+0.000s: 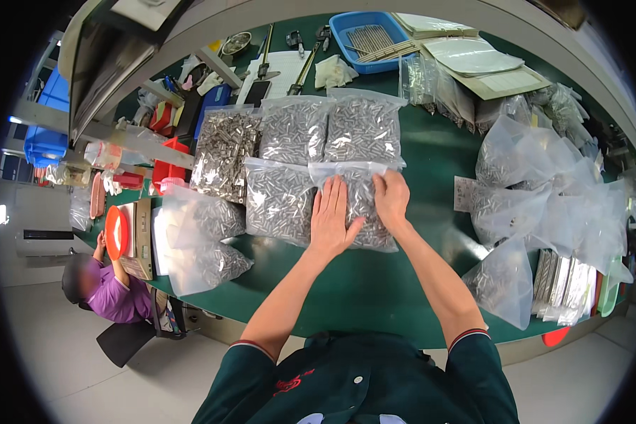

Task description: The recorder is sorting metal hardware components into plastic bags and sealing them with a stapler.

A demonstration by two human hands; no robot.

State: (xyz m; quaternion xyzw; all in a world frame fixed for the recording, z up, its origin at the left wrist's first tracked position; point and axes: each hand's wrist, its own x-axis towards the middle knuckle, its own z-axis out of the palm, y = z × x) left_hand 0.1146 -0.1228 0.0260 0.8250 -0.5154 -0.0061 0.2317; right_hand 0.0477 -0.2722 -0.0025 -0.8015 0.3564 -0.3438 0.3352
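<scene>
Under my hands lies a clear zip bag of small metal pins (364,237), the near right one in a block of filled bags on the green table. My left hand (330,222) rests flat on it, fingers stretched out and thumb apart. My right hand (393,201) is curled over the bag's upper right edge; its fingertips are partly hidden. Touching it on the left is another bag of pins (279,205). Behind are two more pin bags (293,131) (364,127) and a bag of shinier metal pieces (222,152).
Loosely filled bags (512,212) crowd the right side; others (208,237) stand left, near a scale (143,240). A blue basket (369,42) and calipers (265,60) lie at the back. At the far left sits a person in purple (120,293), holding a red-orange bowl (116,232).
</scene>
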